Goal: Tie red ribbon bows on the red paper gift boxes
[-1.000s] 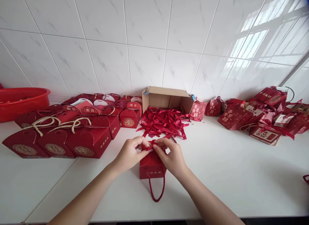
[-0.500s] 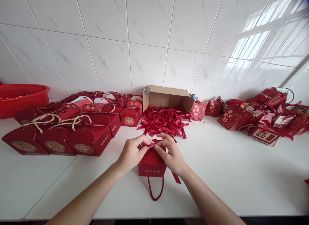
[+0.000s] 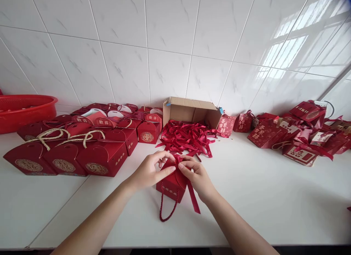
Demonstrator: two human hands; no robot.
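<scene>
Both hands, left hand [image 3: 149,171] and right hand [image 3: 197,176], pinched the ribbon [image 3: 189,183] atop the box [image 3: 171,185] between them on the table [image 3: 260,204]; its tail now hung lower than before, suggesting a tightening knot.

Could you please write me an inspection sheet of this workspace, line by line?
Surface: white countertop, bare in front and right of the hands.
Job's things: small red cardboard gift box with a red cord handle; a red satin ribbon at its top, one tail hanging down its right side.
Clutter: rows of closed red gift boxes at left; loose red ribbons spilling from an open brown cardboard carton; heap of red gift bags at right; red plastic basin far left.
Grippers: left hand and right hand pinch the ribbon at the box top.
Cables: nothing seen.
Surroundings: white tiled wall reflecting a window.
</scene>
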